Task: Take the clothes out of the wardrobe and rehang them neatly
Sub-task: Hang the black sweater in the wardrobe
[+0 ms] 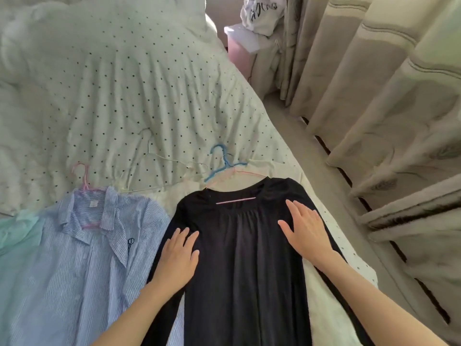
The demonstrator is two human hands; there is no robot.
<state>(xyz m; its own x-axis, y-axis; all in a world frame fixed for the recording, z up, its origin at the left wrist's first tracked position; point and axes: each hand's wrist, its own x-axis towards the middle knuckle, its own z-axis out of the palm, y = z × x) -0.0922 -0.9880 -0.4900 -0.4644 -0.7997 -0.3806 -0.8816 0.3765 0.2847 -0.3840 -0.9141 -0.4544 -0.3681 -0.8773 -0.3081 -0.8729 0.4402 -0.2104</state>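
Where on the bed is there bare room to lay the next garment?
Free: the dotted quilt beyond the loose white hanger, up to the pillows. Crowded: the near edge, where the striped blue shirt and the black top lie side by side, both hands flat on the top.

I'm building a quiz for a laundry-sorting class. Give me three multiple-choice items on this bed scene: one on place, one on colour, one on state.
1. Where does the striped shirt lie relative to the black top?
A. to its left
B. to its right
C. on top of it

2. What colour is the hanger hook just above the black top?
A. red
B. blue
C. black

3. How are the left hand and right hand placed?
A. gripping hangers
B. clenched in the air
C. flat on the black top

Answers: 1 A, the shirt is on the left; 2 B, the hook is blue; 3 C, straight fingers rest on fabric.
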